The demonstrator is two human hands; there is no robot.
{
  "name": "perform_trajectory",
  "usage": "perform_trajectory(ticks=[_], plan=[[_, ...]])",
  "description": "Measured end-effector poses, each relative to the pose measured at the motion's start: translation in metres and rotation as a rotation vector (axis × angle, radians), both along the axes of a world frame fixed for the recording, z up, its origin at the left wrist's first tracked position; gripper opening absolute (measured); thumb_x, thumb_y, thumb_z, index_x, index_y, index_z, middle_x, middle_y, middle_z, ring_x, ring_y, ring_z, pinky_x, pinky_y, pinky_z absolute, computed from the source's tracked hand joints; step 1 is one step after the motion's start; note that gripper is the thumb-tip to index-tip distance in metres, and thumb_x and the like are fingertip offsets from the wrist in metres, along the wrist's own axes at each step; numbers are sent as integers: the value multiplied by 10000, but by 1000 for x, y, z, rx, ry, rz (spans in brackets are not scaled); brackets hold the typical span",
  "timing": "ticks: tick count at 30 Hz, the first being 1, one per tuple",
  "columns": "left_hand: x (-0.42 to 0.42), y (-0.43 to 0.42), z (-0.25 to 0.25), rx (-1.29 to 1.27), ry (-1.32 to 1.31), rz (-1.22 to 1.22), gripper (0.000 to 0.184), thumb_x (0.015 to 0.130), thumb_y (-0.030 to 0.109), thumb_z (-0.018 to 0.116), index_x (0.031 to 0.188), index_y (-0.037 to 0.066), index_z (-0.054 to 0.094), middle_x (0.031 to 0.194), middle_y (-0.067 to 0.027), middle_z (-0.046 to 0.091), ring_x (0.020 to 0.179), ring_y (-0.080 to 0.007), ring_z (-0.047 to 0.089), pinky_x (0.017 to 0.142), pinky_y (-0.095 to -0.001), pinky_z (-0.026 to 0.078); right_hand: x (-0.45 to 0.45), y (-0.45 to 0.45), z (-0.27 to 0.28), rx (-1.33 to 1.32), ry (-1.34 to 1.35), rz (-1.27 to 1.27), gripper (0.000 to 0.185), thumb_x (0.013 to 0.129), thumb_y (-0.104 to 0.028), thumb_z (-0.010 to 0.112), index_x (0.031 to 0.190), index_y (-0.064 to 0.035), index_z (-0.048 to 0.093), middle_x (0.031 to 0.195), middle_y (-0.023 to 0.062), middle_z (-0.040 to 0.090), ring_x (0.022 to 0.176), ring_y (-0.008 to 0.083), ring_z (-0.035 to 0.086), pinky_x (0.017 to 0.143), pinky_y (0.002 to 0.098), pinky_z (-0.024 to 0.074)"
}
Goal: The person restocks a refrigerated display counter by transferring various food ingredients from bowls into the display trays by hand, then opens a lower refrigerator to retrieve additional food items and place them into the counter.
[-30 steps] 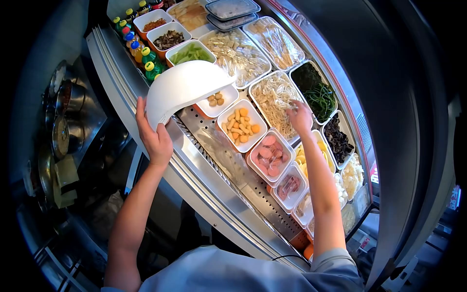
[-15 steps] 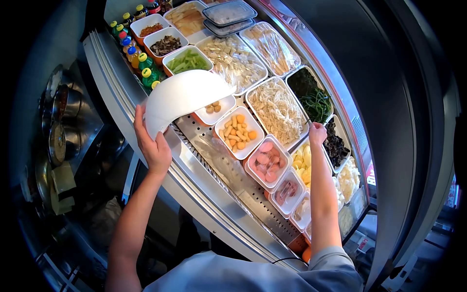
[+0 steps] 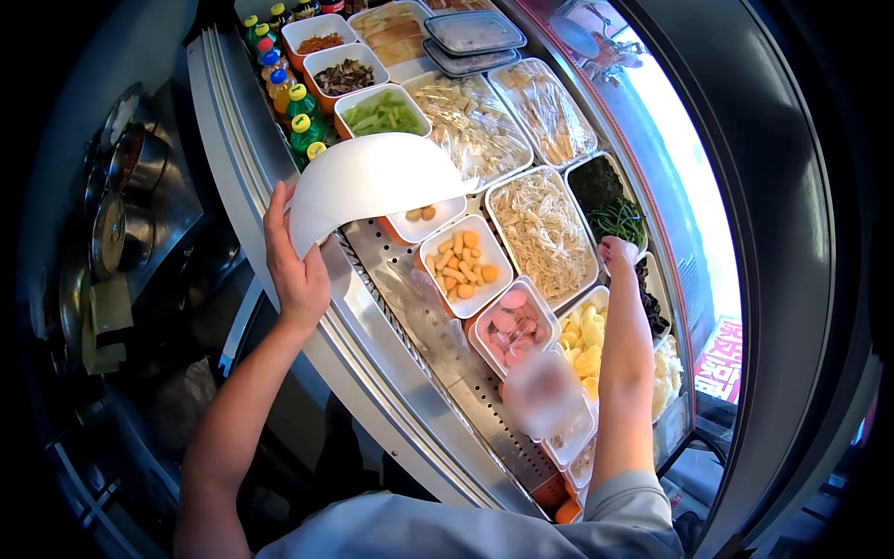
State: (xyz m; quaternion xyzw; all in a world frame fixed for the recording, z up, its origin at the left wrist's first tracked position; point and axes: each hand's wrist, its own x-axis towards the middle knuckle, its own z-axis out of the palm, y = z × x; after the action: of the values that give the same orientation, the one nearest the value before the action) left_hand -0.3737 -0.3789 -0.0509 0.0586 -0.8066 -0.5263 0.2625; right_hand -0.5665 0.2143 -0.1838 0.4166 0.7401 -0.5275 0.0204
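My left hand [image 3: 300, 275] grips the rim of a white bowl [image 3: 377, 182], which is tilted on its side in front of the small tubs, its inside turned away from me. My right hand [image 3: 618, 252] is at the near edge of a tray of dark green strips [image 3: 616, 217], with its fingers closed. Whatever lies between those fingers is hidden. Just left of it is a tray of pale shredded strips [image 3: 540, 233]. Dark, wood-ear-like pieces [image 3: 656, 303] show partly behind my right wrist.
Tubs hold yellow and orange pieces [image 3: 462, 265], pink slices [image 3: 510, 326], yellow slices [image 3: 584, 343] and cut green vegetable [image 3: 380, 114]. Film-covered trays [image 3: 470, 121] and stacked lidded boxes [image 3: 475, 34] stand farther back. Bottles [image 3: 303, 135] line the left. A metal counter edge [image 3: 372, 373] runs in front.
My right hand has moved from the edge of the pale strips to the dark green strips. My left hand still holds the bowl in much the same tilt. The view has shifted slightly.
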Motion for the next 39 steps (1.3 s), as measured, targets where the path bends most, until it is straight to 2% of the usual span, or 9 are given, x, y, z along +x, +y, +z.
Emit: perform_trajectory(ticks=[3, 5, 10, 13, 16, 19, 24, 28, 39], plan=[[0, 0, 3, 14, 12, 9, 701, 873, -106, 441, 1532, 29, 242, 1458, -209, 418, 1303, -364, 494, 1076, -426, 432, -8, -5, 8, -332, 94, -107, 91, 906, -29, 680, 937, 47, 642, 853, 130, 680, 697, 220, 695, 644, 269, 628], [0, 1, 2, -7, 14, 2, 696, 876, -102, 442, 1531, 28, 244, 1454, -211, 423, 1299, -366, 498, 1086, -436, 417, -4, -1, 13, -221, 116, -57, 144, 931, -17, 633, 1054, 57, 639, 901, 129, 687, 725, 210, 693, 674, 273, 627], [-1, -1, 1, -107, 21, 12, 681, 882, -89, 445, 1525, 27, 255, 1440, -215, 439, 1286, -377, 507, 1087, -450, 401, 37, -2, 38, 143, 5, 213, 88, 806, -65, 691, 776, 15, 711, 630, 78, 624, 490, 129, 561, 437, 234, 406], [0, 0, 2, -97, 16, 21, 678, 884, -84, 448, 1525, 31, 257, 1443, -211, 438, 1292, -374, 501, 1088, -445, 399, 59, -25, 64, 402, -225, 207, 109, 822, -83, 696, 794, 22, 703, 635, 83, 630, 476, 135, 553, 430, 253, 423], [0, -2, -1, -129, 14, -19, 795, 797, -131, 378, 1548, 68, 211, 1478, -180, 393, 1335, -326, 456, 1070, -392, 462, 46, 37, 2, 8, -59, 271, 119, 822, -82, 705, 835, 37, 707, 673, 82, 647, 518, 138, 577, 499, 247, 467], [0, -2, -1, -131, 8, -16, 798, 793, -134, 374, 1548, 63, 210, 1476, -180, 398, 1326, -323, 466, 1068, -388, 460, 44, 6, 13, 7, 129, 178, 131, 835, -71, 682, 883, 46, 716, 699, 81, 659, 549, 142, 588, 539, 242, 475], [-2, -1, -1, -101, 12, -3, 740, 839, -115, 408, 1538, 45, 230, 1463, -199, 406, 1311, -346, 483, 1081, -416, 430, 79, -23, 43, 869, -45, 554, 190, 681, -234, 770, 789, -77, 773, 713, 99, 721, 716, 217, 709, 741, 338, 557], [0, 4, 6, -55, 25, -13, 684, 888, -97, 440, 1532, 33, 251, 1449, -220, 410, 1304, -369, 493, 1086, -445, 411, 94, -25, 27, 934, -34, 729, 115, 694, -171, 743, 759, -80, 769, 759, 147, 719, 762, 322, 704, 790, 394, 561], [2, -2, 1, -111, -5, 37, 669, 889, -78, 496, 1516, 20, 285, 1441, -233, 409, 1323, -389, 470, 1101, -449, 388, 73, -15, 10, 1111, -64, 692, 113, 661, -155, 764, 757, -96, 778, 787, 158, 724, 789, 327, 710, 811, 391, 570]])
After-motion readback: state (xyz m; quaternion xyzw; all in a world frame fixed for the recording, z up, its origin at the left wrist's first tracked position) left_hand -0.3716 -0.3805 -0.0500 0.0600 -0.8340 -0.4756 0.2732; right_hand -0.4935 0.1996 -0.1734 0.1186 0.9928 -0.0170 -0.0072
